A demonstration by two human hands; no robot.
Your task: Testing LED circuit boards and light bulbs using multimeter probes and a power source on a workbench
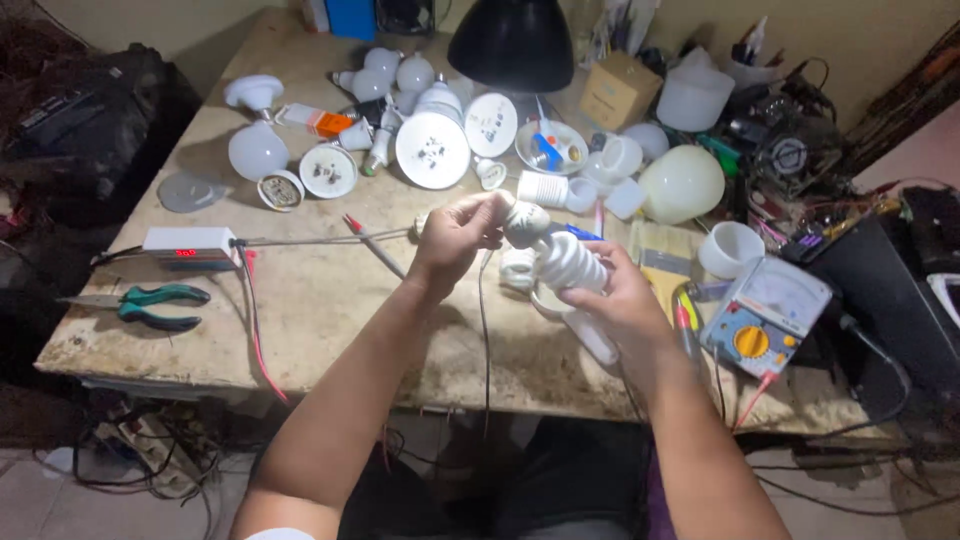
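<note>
Two bare hands meet above the near middle of the worn workbench point(330, 300), sharing one white spiral lamp point(560, 255): the right hand point(615, 295) has its fingers wrapped around the coiled glass tube, while the left hand point(455, 235) has its fingers closed on the lamp's white base end. Beside them lie green-handled pliers point(150, 305) and a small white box with a red display point(190, 245) at left, and an analogue multimeter point(765, 315) at right. Farther back, loose white bulbs and dismantled lamp housings point(430, 150) are scattered before a black lamp shade point(512, 45) and a cardboard box point(620, 90).
</note>
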